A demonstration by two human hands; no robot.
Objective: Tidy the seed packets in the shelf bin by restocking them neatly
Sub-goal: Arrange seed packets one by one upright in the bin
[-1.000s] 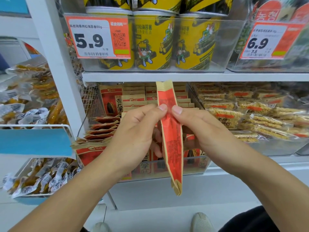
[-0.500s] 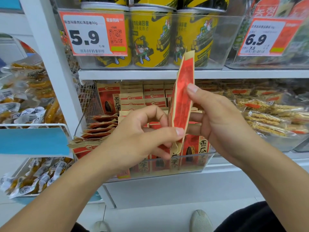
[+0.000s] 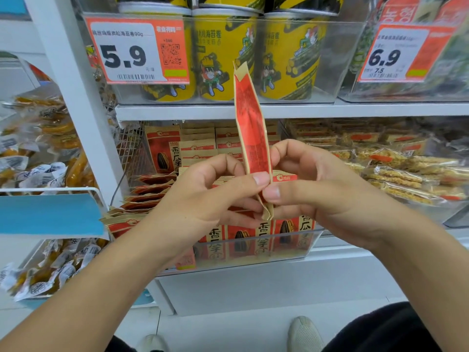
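One red-and-tan paper seed packet (image 3: pixel 250 138) at frame centre, edge-on, long axis upright. Left hand (image 3: pixel 203 196) and right hand (image 3: pixel 314 189) pinch its lower end, fingers pressed together. Clear plastic shelf bin (image 3: pixel 253 250) directly below and behind; both hands equally near.

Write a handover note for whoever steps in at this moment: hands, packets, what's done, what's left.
Left hand: pinches the lower part of the red-and-kraft paper seed packet.
Right hand: pinches the same packet from the other side.
The packet is upright and edge-on, in front of the clear plastic shelf bin.
Done: front rows in the bin stand upright.
Left: slot this packet in; straighten the slumped packets at the bin's left.
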